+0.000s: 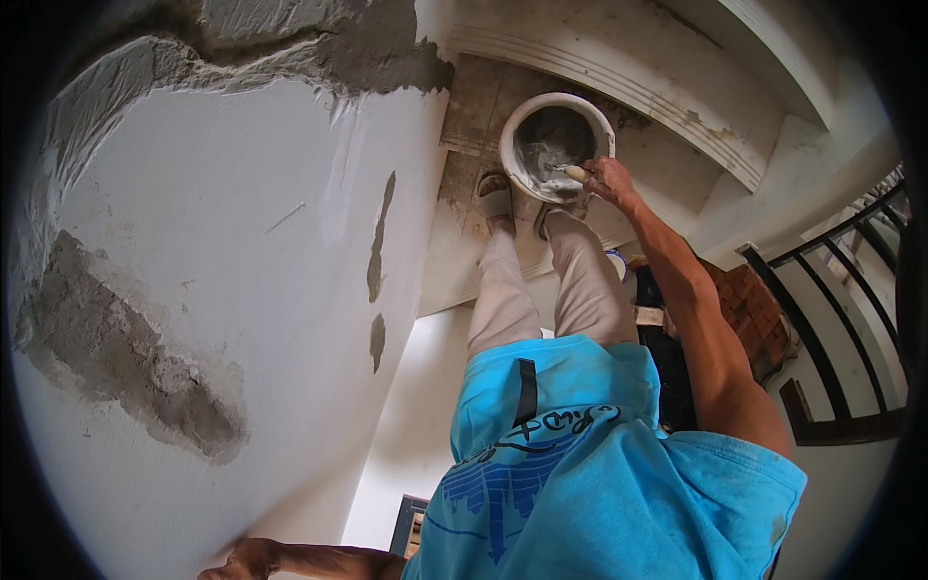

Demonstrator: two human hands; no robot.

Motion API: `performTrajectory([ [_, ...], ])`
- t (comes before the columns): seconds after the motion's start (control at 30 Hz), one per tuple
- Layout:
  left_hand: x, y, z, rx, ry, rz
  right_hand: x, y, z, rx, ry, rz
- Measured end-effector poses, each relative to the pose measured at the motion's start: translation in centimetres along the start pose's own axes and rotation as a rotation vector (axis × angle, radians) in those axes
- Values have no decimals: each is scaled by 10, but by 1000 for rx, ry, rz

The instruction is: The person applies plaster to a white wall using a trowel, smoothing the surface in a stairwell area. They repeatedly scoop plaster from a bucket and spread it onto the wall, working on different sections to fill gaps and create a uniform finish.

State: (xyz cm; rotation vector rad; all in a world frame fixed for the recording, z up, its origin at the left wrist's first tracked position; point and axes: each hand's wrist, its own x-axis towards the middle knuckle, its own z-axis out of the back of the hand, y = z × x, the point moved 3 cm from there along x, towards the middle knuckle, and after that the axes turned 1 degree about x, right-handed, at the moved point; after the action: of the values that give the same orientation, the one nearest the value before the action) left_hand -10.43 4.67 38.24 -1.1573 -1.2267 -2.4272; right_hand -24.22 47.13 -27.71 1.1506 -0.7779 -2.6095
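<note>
My right hand grips the light handle of a tool whose working end dips into a white bucket holding wet grey mortar. The bucket stands on a stained step by my sandalled feet. At the lower left, my left hand is beside the white wall, fingers curled; what it holds, if anything, is hidden. The wall carries rough grey patches, narrow grey marks and a broken upper band of plaster.
Concrete stairs rise beyond the bucket. A curved black railing runs along the right. Below the steps, behind my legs, lie reddish bricks and dark items I cannot make out.
</note>
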Motion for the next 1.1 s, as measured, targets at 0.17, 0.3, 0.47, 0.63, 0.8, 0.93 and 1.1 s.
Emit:
performTrajectory([
  [0.17,-1,0,2,-32,21,-15,0,-18,-10,47,-47,-21],
  [0.3,0,-4,1,40,26,-42,8,-14,-23,-51,-68,-15],
  [0.47,-5,12,-3,-45,-26,-92,0,-19,-28,2,-165,84],
  [0.63,-12,13,3,70,-78,-123,-25,-39,-11,181,-35,153],
  [0.8,-13,25,13,-38,-48,102,-91,22,40,616,161,56],
  [0.93,-15,30,2,-66,-35,124,-139,96,75,815,89,280],
  [1.1,-2,13,13,-53,-126,87,-183,194,101,1072,183,289],
])
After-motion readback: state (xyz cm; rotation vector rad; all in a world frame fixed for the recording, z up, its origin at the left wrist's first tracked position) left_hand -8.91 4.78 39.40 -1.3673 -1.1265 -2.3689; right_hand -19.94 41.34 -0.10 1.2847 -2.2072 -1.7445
